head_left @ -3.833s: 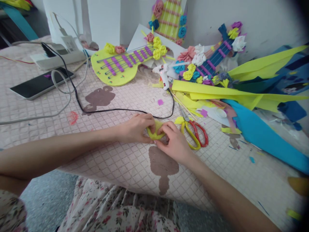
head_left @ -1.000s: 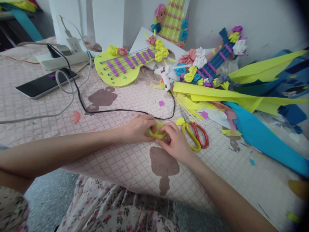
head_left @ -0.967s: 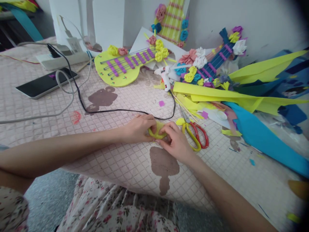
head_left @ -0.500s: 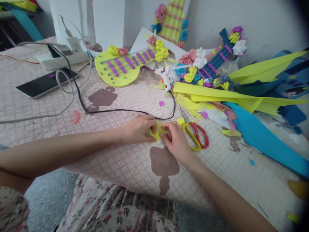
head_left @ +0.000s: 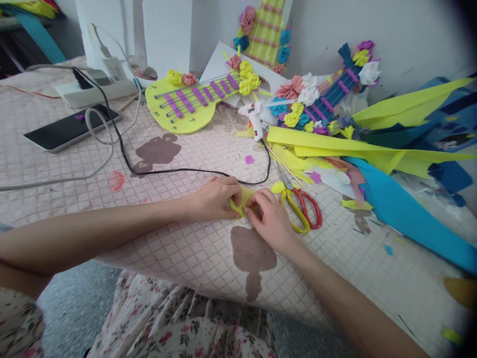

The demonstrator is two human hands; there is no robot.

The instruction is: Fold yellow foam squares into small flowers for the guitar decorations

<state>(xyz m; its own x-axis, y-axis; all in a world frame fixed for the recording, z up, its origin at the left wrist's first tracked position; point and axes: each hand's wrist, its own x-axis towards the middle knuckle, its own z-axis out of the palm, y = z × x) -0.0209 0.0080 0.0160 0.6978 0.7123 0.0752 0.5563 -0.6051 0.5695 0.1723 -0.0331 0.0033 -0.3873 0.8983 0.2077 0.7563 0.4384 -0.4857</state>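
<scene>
A small piece of yellow crepe paper (head_left: pixel 244 197) is held between my two hands, just above the quilted cloth. My left hand (head_left: pixel 218 198) pinches its left side, the fingers partly covering it. At the paper's right edge, my right hand (head_left: pixel 271 219) is closed in a pinch with thumb and forefinger. Scissors (head_left: pixel 300 206) with one yellow and one red handle lie close to the right of that hand, beside a small yellow scrap (head_left: pixel 278 187). A black cord (head_left: pixel 182 170) runs past behind both hands.
A white glue gun (head_left: pixel 257 122) stands beyond my hands. Behind lie a yellow paper guitar (head_left: pixel 182 109) and a blue one (head_left: pixel 328 102) with paper flowers. Crepe strips, yellow (head_left: pixel 335 141) and blue (head_left: pixel 402 209), spread rightward. A phone (head_left: pixel 70 128) and a power strip (head_left: pixel 97 92) are at left.
My right hand has shifted slightly left, bringing its fingertips closer to my left hand on the yellow crepe paper. My left hand stays in place.
</scene>
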